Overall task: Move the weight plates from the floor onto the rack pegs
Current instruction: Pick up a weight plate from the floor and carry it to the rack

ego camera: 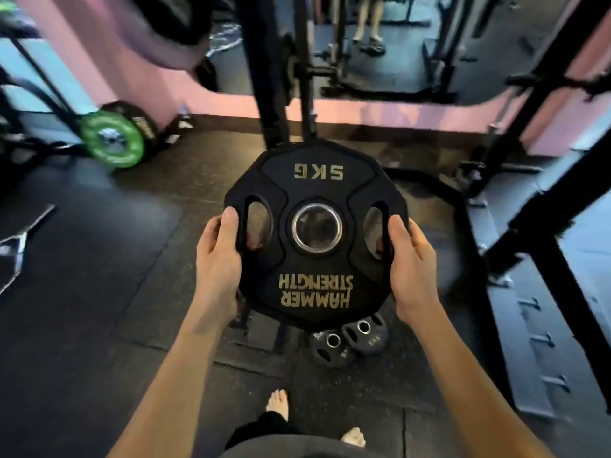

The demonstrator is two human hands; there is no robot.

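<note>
1. Standing barefoot on the dark rubber floor (82, 325), with both forearms reaching forward and slightly apart, wrists roughly level.
2. Lying on that floor just below the held plate: two small plates (347, 342), overlapping each other, not yet moved.
3. Holding a black plate (314, 180) marked 5 KG above the floor, face toward the camera, lettering upside down, steel-ringed centre hole showing.
4. Gripping with the left hand (216, 262) on the plate's left edge: thumb lying flat on the front face beside the left slot, other fingers wrapping behind the rim and hidden, with fingertips seeming to show through the slot.
5. Gripping with the right hand (411, 262) on the right edge in mirror fashion, thumb pressing the face beside the right slot, remaining fingers curling out of sight behind.
6. Judging the handling: rigid, dense, fairly heavy for its size, rubbery coating giving decent grip; best taken by the two slots or opposite edges, keeping the centre hole unobstructed for sliding onto a peg.
7. Rising beyond the plate's top edge: the black rack upright (264, 61), with a blurred peg (317, 72) farther up; hole and peg not yet lined up.
8. Sitting left of the plate, farther off: a green plate (110, 140) on other equipment.
</note>
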